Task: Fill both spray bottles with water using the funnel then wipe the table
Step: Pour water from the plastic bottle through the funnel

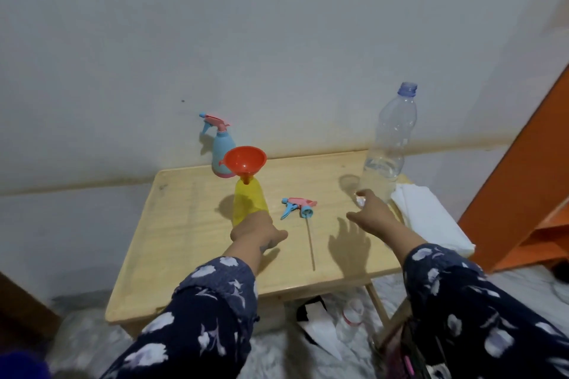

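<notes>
A yellow spray bottle (248,200) stands mid-table without its head, and an orange funnel (245,161) sits in its neck. My left hand (257,231) grips the bottle's lower part. Its detached pink-and-blue spray head (298,207), with a long dip tube, lies on the table just to the right. A blue spray bottle (222,151) with its head on stands at the back by the wall. A tall clear water bottle (388,144), uncapped and about a third full, stands at the right. My right hand (374,212) is at its base with fingers spread; something small and shiny shows at the fingertips.
The wooden table (184,240) stands against a white wall. A folded white cloth (431,215) lies on the table's right edge. An orange shelf unit (529,178) rises at the right. Paper and a plastic bottle (351,320) lie on the floor under the table.
</notes>
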The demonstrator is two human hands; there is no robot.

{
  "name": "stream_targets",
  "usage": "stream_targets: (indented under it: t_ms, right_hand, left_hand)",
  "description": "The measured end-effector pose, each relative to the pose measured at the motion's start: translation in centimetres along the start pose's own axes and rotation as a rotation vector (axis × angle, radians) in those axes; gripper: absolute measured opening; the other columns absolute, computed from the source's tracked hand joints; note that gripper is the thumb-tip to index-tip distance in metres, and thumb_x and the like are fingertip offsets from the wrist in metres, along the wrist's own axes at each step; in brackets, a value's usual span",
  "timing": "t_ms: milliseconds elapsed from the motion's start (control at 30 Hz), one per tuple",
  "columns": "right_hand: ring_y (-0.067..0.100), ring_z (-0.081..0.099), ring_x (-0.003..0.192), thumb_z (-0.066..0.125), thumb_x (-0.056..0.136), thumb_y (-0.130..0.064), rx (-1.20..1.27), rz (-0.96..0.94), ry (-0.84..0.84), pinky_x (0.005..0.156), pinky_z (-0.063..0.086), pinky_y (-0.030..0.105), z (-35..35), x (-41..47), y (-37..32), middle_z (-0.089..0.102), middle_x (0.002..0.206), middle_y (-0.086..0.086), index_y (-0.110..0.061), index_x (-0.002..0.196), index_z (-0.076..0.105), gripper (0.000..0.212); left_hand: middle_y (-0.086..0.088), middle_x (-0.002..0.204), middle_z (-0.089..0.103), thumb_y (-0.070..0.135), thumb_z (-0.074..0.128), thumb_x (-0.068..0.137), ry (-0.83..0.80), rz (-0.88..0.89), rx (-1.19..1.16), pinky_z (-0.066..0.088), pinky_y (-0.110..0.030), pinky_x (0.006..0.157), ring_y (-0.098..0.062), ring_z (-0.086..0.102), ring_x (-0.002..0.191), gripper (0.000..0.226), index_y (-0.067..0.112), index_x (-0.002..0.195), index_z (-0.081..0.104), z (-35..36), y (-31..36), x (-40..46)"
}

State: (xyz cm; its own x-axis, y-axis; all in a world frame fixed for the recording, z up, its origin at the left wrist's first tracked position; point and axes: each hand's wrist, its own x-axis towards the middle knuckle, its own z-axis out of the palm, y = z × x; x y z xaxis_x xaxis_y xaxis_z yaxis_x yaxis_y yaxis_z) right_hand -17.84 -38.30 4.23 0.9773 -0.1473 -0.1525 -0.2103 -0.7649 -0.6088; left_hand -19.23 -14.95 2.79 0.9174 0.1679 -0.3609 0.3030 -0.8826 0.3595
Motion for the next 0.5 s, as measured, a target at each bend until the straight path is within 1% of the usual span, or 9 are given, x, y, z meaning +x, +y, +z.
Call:
stream_targets:
  t_ms: [67,100,167,233,300,367,433,500]
  right_hand:
    - [0.034,0.056,0.111,0.064,0.083,-0.025,0.087,0.069,0.109,0.082,0.048,0.037,-1.5,1.0,1.2,0.049,0.134,0.017,-0.014,0.142,0.028,0.07]
    - [0.036,0.052,0.116,0.066,0.083,-0.029,0.114,0.107,0.155,0.087,0.048,0.04,-2.3,1.7,1.6,0.045,0.136,0.016,-0.015,0.143,0.025,0.074]
    - [0.039,0.044,0.124,0.069,0.081,-0.03,0.148,0.152,0.215,0.096,0.042,0.043,-3.6,3.2,2.4,0.036,0.142,0.016,-0.017,0.145,0.019,0.082]
    - [0.04,0.04,0.127,0.073,0.08,-0.029,0.211,0.142,0.259,0.099,0.039,0.044,-4.6,5.0,2.9,0.03,0.145,0.016,-0.02,0.147,0.014,0.09]
    - [0.04,0.039,0.129,0.077,0.076,-0.03,0.281,0.118,0.289,0.102,0.037,0.045,-5.0,6.7,3.3,0.026,0.148,0.016,-0.023,0.148,0.008,0.1]
    - [0.039,0.038,0.131,0.08,0.073,-0.032,0.347,0.086,0.304,0.105,0.035,0.046,-5.0,8.2,3.5,0.023,0.15,0.015,-0.025,0.148,0.006,0.106]
    - [0.035,0.036,0.134,0.081,0.072,-0.033,0.419,0.03,0.325,0.108,0.035,0.045,-4.8,9.5,3.7,0.021,0.153,0.012,-0.027,0.148,0.006,0.107]
    - [0.03,0.032,0.138,0.081,0.073,-0.032,0.498,-0.039,0.36,0.11,0.033,0.043,-4.5,10.7,3.9,0.022,0.154,0.009,-0.026,0.148,0.009,0.104]
  left_hand:
    - [-0.004,0.111,0.062,0.046,0.064,0.084,0.052,-0.091,-0.192,0.046,-0.032,0.077,-0.022,0.058,0.094,0.052,0.011,0.121,0.054,0.7,0.2,0.7]
    - [-0.006,0.115,0.06,0.046,0.067,0.081,0.084,-0.148,-0.274,0.048,-0.034,0.081,-0.025,0.058,0.097,0.062,0.008,0.128,0.049,1.0,0.1,1.1]
    - [-0.012,0.132,0.051,0.047,0.072,0.076,0.179,-0.26,-0.37,0.049,-0.042,0.091,-0.033,0.055,0.112,0.087,0.007,0.142,0.033,1.8,-0.3,1.6]
    - [-0.015,0.14,0.037,0.045,0.076,0.074,0.328,-0.325,-0.43,0.045,-0.048,0.095,-0.038,0.046,0.122,0.098,0.007,0.146,0.022,2.2,0.0,2.0]
    - [-0.016,0.139,0.031,0.041,0.08,0.072,0.456,-0.343,-0.48,0.042,-0.052,0.094,-0.04,0.04,0.124,0.099,0.006,0.143,0.021,1.9,0.7,2.4]
    - [-0.014,0.141,0.03,0.038,0.082,0.071,0.574,-0.335,-0.521,0.041,-0.055,0.093,-0.04,0.037,0.126,0.098,0.009,0.142,0.021,1.7,1.3,3.3]
    - [-0.012,0.146,0.029,0.037,0.081,0.072,0.645,-0.309,-0.564,0.04,-0.056,0.095,-0.038,0.035,0.131,0.099,0.012,0.145,0.02,1.7,1.6,4.2]
    - [-0.011,0.15,0.03,0.035,0.08,0.075,0.68,-0.265,-0.605,0.038,-0.055,0.098,-0.038,0.035,0.134,0.094,0.012,0.147,0.022,1.9,1.7,5.1]
